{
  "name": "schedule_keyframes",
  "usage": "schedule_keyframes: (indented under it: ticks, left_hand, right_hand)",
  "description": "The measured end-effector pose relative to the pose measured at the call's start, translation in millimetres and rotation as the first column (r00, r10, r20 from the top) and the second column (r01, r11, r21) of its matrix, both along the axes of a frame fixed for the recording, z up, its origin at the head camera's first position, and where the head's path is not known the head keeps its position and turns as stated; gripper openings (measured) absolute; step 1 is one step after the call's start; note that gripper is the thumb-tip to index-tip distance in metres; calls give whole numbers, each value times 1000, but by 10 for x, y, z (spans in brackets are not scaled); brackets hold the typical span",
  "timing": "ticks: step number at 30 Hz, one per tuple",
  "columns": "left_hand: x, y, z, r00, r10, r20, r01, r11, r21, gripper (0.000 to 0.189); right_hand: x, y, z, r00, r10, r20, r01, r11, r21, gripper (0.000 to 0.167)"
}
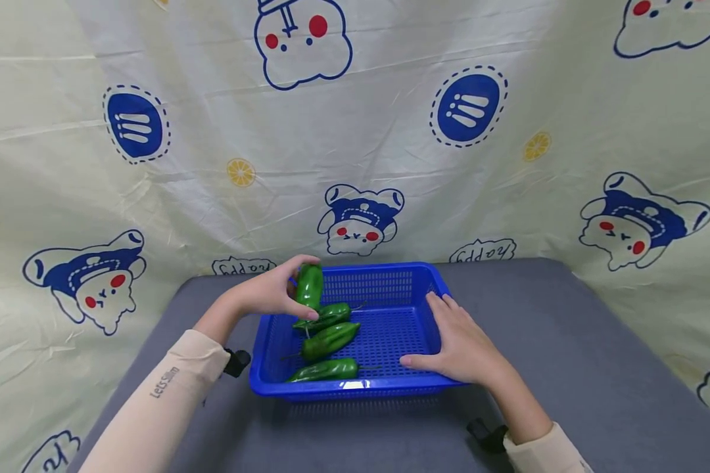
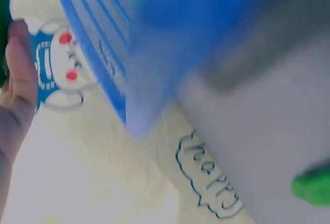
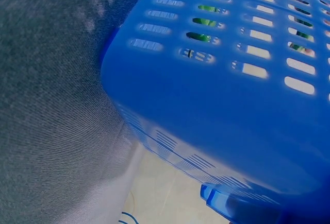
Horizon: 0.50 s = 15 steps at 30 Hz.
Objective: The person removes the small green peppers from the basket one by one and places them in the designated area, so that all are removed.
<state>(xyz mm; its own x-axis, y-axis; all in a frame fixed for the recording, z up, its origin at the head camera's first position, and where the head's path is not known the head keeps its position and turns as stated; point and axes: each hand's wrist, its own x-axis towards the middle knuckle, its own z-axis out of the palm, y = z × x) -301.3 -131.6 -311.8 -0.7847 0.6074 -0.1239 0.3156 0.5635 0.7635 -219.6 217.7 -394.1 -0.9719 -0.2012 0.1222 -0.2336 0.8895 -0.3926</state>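
In the curled grip of the bare left hand [image 1: 270,288], an elongated, glossy green pepper [image 1: 310,286] is held; just beside it, a blue, perforated plastic basket [image 1: 390,385] is overlapped by the loosely spread right hand [image 1: 460,343]

Soft light fills the head view, glinting on the rectangular blue plastic basket [image 1: 399,383], with shadow on the flat grey desk [image 1: 574,368] beneath. The left wrist view blurs the basket and overexposes the printed cream cloth [image 2: 98,167].
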Motion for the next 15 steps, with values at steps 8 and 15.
schedule_keyframes:
  ticks: [8,15]
  left_hand:
    - [154,-615,30,994,105,-29,-104,994,39,98]
    - [204,-1049,-154,984,178,0,-177,982,70,101]
  right_hand:
    - [-1,-13,31,1000,0,-7,0,1000,7,130]
    - [0,-15,21,1000,17,-8,-17,1000,-1,129]
